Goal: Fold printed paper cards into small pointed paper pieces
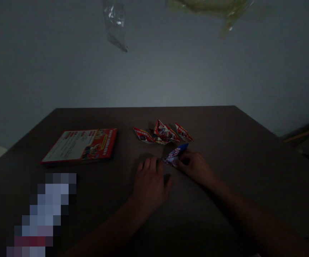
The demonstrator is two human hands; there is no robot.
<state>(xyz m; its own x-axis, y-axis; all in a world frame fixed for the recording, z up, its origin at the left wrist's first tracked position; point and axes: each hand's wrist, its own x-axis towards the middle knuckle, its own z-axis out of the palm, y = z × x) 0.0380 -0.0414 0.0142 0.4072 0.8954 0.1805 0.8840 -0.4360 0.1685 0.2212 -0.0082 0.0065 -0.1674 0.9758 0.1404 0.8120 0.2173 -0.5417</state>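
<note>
My right hand [197,167] pinches the near right side of a small folded printed paper piece [174,153], blue with pale lettering. The piece is pointed and tilts up to the right. To its left, my left hand [150,182] lies palm down on the table, fingers slightly bent and thumb apart, with nothing seen in it. Just beyond both hands is a group of similar folded pieces in red and white: one at the left [143,135], a cluster in the middle [161,130], and one at the right [183,132].
A dark wooden table [213,121] stands against a pale wall [149,78]. On its left lies a red and white printed stack of sheets or booklet [76,146]. A blurred-out object [50,207] sits at the near left. Clear plastic [115,25] hangs on the wall.
</note>
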